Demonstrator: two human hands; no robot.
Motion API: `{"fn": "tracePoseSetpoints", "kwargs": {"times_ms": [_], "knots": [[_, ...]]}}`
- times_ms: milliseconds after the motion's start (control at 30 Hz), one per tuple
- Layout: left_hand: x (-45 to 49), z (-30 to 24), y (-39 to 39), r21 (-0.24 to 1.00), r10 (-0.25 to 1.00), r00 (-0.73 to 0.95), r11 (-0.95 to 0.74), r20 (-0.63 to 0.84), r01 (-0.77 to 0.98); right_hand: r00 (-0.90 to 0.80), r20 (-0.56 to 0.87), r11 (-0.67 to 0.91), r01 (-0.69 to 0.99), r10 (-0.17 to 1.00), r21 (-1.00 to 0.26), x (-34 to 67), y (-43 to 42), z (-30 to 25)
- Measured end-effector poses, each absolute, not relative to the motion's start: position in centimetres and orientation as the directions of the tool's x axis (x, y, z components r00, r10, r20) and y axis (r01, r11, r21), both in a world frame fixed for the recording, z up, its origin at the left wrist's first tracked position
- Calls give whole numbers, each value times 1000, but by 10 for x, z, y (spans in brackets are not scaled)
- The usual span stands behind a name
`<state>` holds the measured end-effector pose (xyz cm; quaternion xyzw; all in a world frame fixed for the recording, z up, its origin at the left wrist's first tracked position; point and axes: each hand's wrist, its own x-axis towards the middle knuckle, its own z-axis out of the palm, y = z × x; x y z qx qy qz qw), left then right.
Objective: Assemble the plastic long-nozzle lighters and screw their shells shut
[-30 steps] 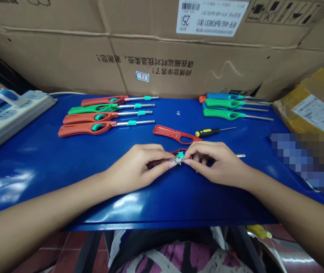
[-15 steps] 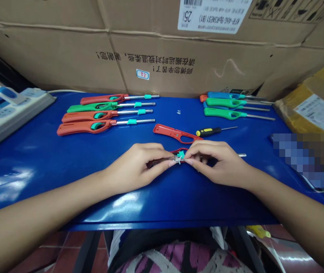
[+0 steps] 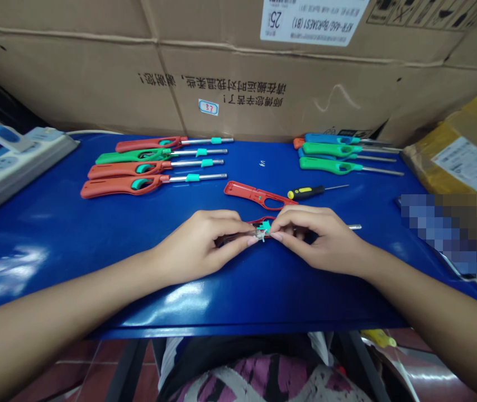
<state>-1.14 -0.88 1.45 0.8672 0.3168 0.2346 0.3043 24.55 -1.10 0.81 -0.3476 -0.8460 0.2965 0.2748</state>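
Observation:
Over the table's middle, my left hand [image 3: 205,237] pinches a dull, see-through lighter part with a small white fitting [image 3: 261,233] at its end. My right hand [image 3: 318,234] is closed at the fitting's right side, thumb and forefinger together; whatever lies in that pinch is too small to make out. Under my hands lies an opened red lighter shell [image 3: 267,219] with a teal trigger [image 3: 265,226], and its metal tube tip [image 3: 354,227] sticks out past my right hand. Just behind are the other red shell half [image 3: 242,192] and a yellow-and-black screwdriver [image 3: 305,193].
Several red and green lighters [image 3: 123,187] lie in a row at the back left. Green, blue and orange ones [image 3: 326,165] lie at the back right. A power strip [image 3: 24,162] borders the left, a yellow-taped package [image 3: 460,151] the right. A large carton [image 3: 230,67] walls off the back.
Both hands keep nearly the same pose. My right fingertips sit slightly further from the white fitting, and the whole view has shifted a little.

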Motion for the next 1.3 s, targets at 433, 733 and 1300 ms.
{"fn": "tracePoseSetpoints", "kwargs": {"times_ms": [433, 733, 1300], "knots": [[-9, 12, -9, 680, 689, 694, -612, 210, 403, -606, 297, 609, 408, 738, -680, 243, -10, 5], [-9, 10, -10, 671, 672, 710, -627, 208, 397, -605, 339, 640, 392, 721, -661, 242, -11, 3], [-10, 8, -7, 667, 665, 695, -651, 272, 363, -567, 316, 590, 401, 761, -701, 240, -11, 7]]}}
